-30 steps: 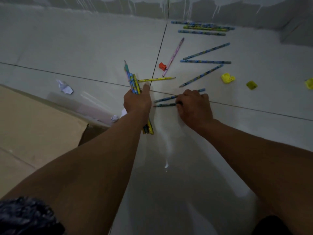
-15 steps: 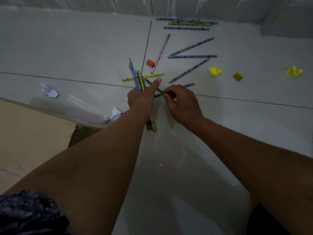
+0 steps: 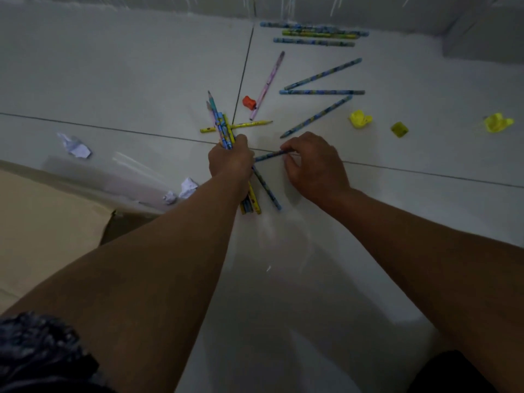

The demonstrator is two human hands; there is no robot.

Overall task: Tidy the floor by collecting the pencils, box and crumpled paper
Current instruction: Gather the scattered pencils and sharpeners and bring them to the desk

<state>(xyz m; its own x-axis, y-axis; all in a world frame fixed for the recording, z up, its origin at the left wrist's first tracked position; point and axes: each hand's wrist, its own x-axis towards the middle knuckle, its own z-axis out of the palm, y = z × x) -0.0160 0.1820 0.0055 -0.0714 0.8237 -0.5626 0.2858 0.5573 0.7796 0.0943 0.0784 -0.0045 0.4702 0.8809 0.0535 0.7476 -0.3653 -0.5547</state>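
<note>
Head view: a blue pencil [image 3: 269,156] passes between hands above the floor [image 3: 141,80].

Its long axis runs roughly 9 to 3 o'clock, one end pinched in the right hand's [image 3: 314,165] closed fingers [image 3: 286,151], the other pointing at the left hand [image 3: 231,163], which sits just beside it at 9 o'clock. That left hand is fisted around a bundle of pencils [image 3: 224,129]; whether the tip already touches it is hard to tell in this dim light. Loose pencils [image 3: 321,92] lie towards 12 and 1 o'clock, crumpled paper [image 3: 75,146] at 9.
</note>
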